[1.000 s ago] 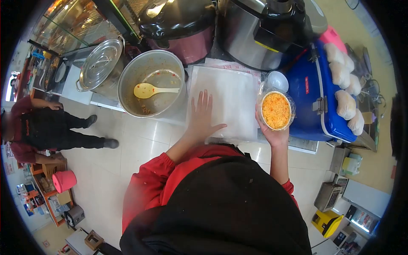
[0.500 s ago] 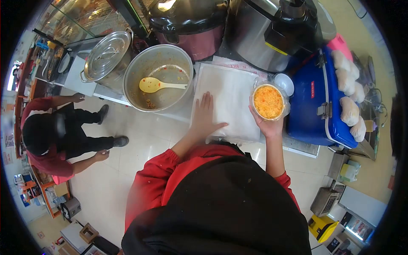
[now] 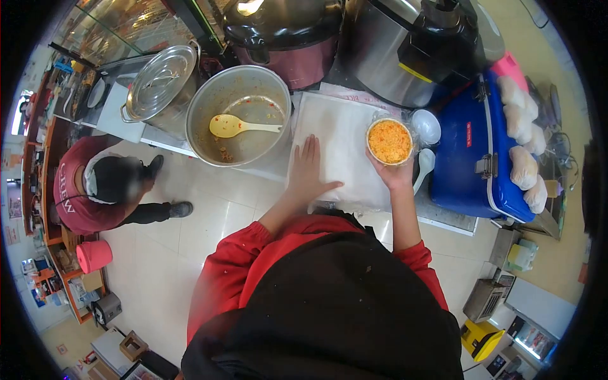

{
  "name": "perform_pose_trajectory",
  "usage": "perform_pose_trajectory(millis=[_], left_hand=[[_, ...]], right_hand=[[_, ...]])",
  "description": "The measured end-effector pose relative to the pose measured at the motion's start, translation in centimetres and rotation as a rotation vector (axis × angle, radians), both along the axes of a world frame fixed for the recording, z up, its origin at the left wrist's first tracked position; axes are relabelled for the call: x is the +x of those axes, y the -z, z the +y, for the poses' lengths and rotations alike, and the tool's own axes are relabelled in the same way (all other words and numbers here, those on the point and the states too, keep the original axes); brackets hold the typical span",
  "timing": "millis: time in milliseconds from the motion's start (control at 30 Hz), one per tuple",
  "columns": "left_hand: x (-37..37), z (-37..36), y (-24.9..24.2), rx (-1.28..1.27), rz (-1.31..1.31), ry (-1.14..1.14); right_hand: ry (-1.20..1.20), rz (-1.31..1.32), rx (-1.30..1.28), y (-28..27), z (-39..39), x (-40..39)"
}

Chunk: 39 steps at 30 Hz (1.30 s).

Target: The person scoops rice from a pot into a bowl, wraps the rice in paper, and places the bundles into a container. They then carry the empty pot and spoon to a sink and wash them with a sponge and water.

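My left hand (image 3: pixel 309 170) lies flat with its fingers spread on a stack of white paper sheets (image 3: pixel 348 164). A small round bowl (image 3: pixel 390 164) full of orange rice (image 3: pixel 389 141) sits in my right hand (image 3: pixel 394 175), whose fingers wrap around its underside; clear plastic shows around the rim. Right of that hand, a white rice spoon (image 3: pixel 425 163) lies on the counter, just below a small white bowl (image 3: pixel 427 126). Left of the sheets stands a large metal pot (image 3: pixel 256 144) with food scraps and a pale yellow rice paddle (image 3: pixel 227 126) inside.
Behind the sheets stand a maroon cooker (image 3: pixel 297 60) and a large steel cooker (image 3: pixel 373 54). A blue cooler box (image 3: pixel 459 152) borders the right, with several wrapped bundles (image 3: pixel 523 166) on it. A lidded steel pot (image 3: pixel 161 82) and a co-worker (image 3: pixel 88 183) are at left.
My right hand has shifted the rice bowl slightly left, away from the small white bowl, and the white spoon now shows. My left hand stays flat. The co-worker has bent forward.
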<state>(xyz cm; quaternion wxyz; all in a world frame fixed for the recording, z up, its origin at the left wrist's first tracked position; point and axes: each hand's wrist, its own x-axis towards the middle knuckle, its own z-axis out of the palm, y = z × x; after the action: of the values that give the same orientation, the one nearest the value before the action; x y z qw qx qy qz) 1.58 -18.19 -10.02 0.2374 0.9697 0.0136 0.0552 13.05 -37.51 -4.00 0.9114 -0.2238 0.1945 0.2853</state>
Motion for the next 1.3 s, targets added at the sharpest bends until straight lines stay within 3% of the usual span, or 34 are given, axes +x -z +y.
perform_pose_trajectory(millis=[367, 467, 567, 633, 733, 1033, 1300], left_hand=[[-0.1, 0.0, -0.2, -0.014, 0.049, -0.009], [-0.1, 0.0, -0.4, -0.023, 0.042, -0.013], [-0.1, 0.0, -0.4, -0.024, 0.031, -0.018], [-0.1, 0.0, -0.3, -0.019, 0.020, -0.020], [0.1, 0.0, -0.4, -0.013, 0.010, -0.012], [-0.3, 0.1, -0.3, 0.004, 0.029, -0.025], [-0.3, 0.3, 0.0, -0.055, 0.034, -0.021]], right_hand=[[0.026, -0.038, -0.052, 0.7, -0.8, -0.4], [0.175, -0.154, -0.289, 1.4, -0.1, -0.4], [0.190, -0.844, -1.306, 3.9, 1.1, 0.3], [0.207, -1.427, -1.772, 2.8, 4.3, -1.3], [-0.017, -1.618, -1.958, 4.5, 6.6, -2.3], [-0.134, -1.543, -1.991, 4.3, 7.2, -2.5], [-0.069, -1.568, -1.947, 4.3, 6.8, -2.3]])
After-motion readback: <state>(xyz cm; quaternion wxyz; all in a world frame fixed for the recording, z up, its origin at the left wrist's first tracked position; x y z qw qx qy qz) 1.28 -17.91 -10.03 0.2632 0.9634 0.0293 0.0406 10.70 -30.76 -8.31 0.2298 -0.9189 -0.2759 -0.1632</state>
